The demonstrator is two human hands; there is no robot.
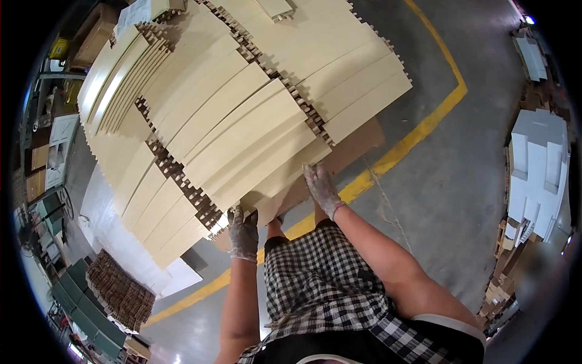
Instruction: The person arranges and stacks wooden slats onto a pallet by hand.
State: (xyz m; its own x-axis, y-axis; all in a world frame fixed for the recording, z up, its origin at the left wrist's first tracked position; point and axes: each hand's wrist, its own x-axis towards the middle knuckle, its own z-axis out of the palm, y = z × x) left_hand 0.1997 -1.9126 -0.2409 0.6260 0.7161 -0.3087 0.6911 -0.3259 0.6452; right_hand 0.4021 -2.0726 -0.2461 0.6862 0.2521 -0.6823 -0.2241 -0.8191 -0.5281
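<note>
Left hand [243,235]: gloved, toward 7 o'clock, fingertips at the near left corner of a cream panel [285,171]; grip cannot be told.
Right hand [322,190]: gloved, toward 4 o'clock, fingers extended at the panel's near edge; grip unclear.
Brown stack [120,290]: 8 o'clock.
Panel rows [194,103]: cream, 9 to 1 o'clock.
Yellow floor line [394,156]: bends at 2 o'clock.
White pieces [536,164]: 3 o'clock.
</note>
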